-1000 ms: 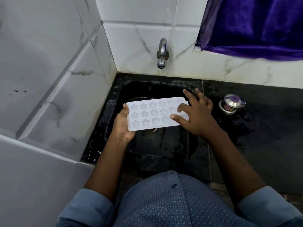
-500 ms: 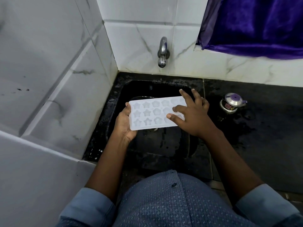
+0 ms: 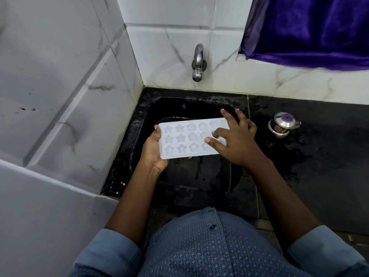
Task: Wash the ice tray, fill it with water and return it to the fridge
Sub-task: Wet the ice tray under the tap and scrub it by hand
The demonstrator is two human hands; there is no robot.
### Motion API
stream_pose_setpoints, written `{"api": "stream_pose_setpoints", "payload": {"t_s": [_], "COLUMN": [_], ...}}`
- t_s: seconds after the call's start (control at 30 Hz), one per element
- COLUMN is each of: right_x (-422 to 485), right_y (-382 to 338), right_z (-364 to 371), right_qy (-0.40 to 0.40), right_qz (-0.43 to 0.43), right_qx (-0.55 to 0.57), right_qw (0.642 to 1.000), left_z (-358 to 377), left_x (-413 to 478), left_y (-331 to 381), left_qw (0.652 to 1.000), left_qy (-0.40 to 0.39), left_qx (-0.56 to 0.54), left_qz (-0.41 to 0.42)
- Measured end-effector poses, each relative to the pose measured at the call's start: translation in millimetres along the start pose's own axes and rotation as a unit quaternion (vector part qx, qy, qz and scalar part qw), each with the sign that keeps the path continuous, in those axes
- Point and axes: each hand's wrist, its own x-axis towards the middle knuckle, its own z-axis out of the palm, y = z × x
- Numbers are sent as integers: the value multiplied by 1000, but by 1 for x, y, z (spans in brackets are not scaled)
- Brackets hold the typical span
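Note:
A white ice tray [image 3: 185,139] with star and flower shaped moulds is held level over the black sink [image 3: 139,124]. My left hand [image 3: 153,150] grips its left end from below, thumb on the rim. My right hand [image 3: 233,140] lies on top of the tray's right end with fingers spread over the moulds, and it hides that end. A steel tap [image 3: 197,62] sticks out of the wall above the sink. No water runs from it.
White marble tile walls close in the sink on the left and behind. A small steel lidded pot with a purple knob [image 3: 282,125] stands on the wet black counter [image 3: 319,166] to the right. A purple cloth [image 3: 311,29] hangs at the upper right.
My right hand has slid a little leftward over the tray's moulds. The tray stays held over the sink in my left hand.

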Motion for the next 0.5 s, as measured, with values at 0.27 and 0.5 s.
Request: {"api": "stream_pose_setpoints", "payload": {"t_s": [0.27, 0.5], "right_x": [1, 2], "right_y": [4, 4], "right_z": [3, 3], "right_qy": [6, 0], "right_qz": [-3, -1], "right_qx": [2, 4], "right_qw": [1000, 1000], "left_z": [-1, -1], "left_x": [4, 7], "left_y": [0, -2], "left_qw": [1000, 1000], "left_qy": [-14, -18], "left_qx": [-7, -4], "left_qz": [-4, -4]}}
